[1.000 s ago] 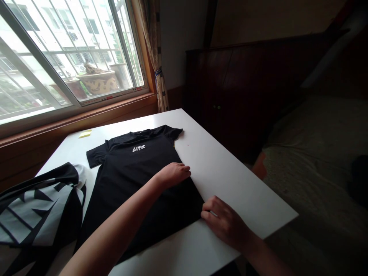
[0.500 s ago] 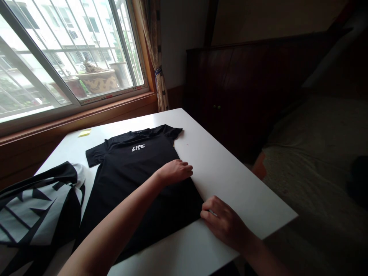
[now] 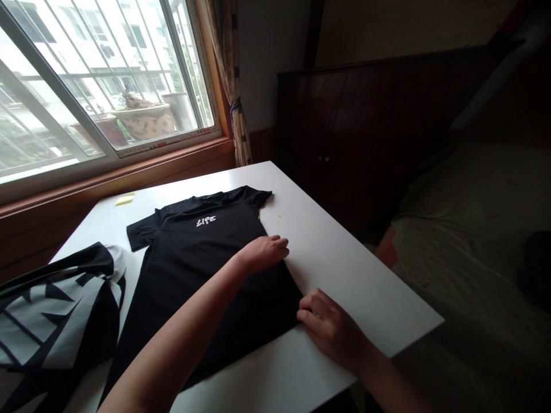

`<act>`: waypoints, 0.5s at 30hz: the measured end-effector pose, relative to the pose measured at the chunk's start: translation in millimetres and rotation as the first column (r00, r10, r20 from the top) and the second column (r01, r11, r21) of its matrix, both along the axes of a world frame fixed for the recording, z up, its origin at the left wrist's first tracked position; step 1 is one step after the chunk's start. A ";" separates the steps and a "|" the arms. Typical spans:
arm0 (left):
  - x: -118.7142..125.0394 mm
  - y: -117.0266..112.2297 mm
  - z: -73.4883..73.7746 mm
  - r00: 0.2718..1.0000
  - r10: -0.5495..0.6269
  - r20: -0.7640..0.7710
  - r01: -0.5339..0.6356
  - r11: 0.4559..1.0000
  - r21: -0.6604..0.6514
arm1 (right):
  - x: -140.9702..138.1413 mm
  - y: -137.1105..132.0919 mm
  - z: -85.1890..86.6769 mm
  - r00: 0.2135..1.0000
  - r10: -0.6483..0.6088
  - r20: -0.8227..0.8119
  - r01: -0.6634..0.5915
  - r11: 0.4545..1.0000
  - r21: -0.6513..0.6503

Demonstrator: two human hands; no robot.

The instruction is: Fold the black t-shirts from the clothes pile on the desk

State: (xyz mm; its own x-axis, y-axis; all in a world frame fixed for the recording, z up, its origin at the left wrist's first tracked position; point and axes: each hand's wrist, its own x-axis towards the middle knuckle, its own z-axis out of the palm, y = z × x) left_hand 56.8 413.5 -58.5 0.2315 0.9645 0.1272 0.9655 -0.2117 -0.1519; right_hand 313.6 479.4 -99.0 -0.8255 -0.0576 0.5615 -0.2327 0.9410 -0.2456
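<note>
A black T-shirt (image 3: 206, 246) with white lettering on its chest lies spread on the white table, its collar toward the window and its hem toward me. My left hand (image 3: 269, 252) reaches across the shirt and is closed at its right side edge, the fingers curled down onto the fabric. At the lower right hem corner, my right hand (image 3: 325, 321) pinches the cloth between thumb and fingers. My left forearm hides part of the shirt's lower body.
A bunched black, grey and white garment (image 3: 64, 310) lies at the table's left. A yellow paper slip (image 3: 125, 199) rests near the far left edge of the white table (image 3: 344, 275). Beyond are a barred window (image 3: 142, 74), a curtain (image 3: 235, 86) and a dark cabinet (image 3: 327, 126).
Very little differs. My right hand has shifted slightly up and left, along with a slight shift of the whole view. Both hands stay at the shirt's right edge.
</note>
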 end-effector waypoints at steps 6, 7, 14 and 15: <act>1.2 -1.6 -14.9 0.995 0.043 0.088 -0.046 0.999 0.027 | 0.4 1.8 -2.8 0.999 -0.027 0.045 0.028 1.000 -0.010; 1.8 -2.1 -16.6 0.994 0.048 0.103 -0.052 0.998 0.039 | 0.8 2.4 -3.7 0.998 -0.033 0.060 0.034 0.999 -0.015; 11.7 -21.3 -17.6 0.975 0.040 0.217 -0.063 0.993 0.104 | 1.7 5.8 -8.7 0.989 -0.106 0.107 0.113 0.992 -0.059; 14.1 -26.0 -17.6 0.973 0.035 0.229 -0.062 0.992 0.109 | 1.6 6.5 -8.9 0.987 -0.117 0.113 0.124 0.990 -0.061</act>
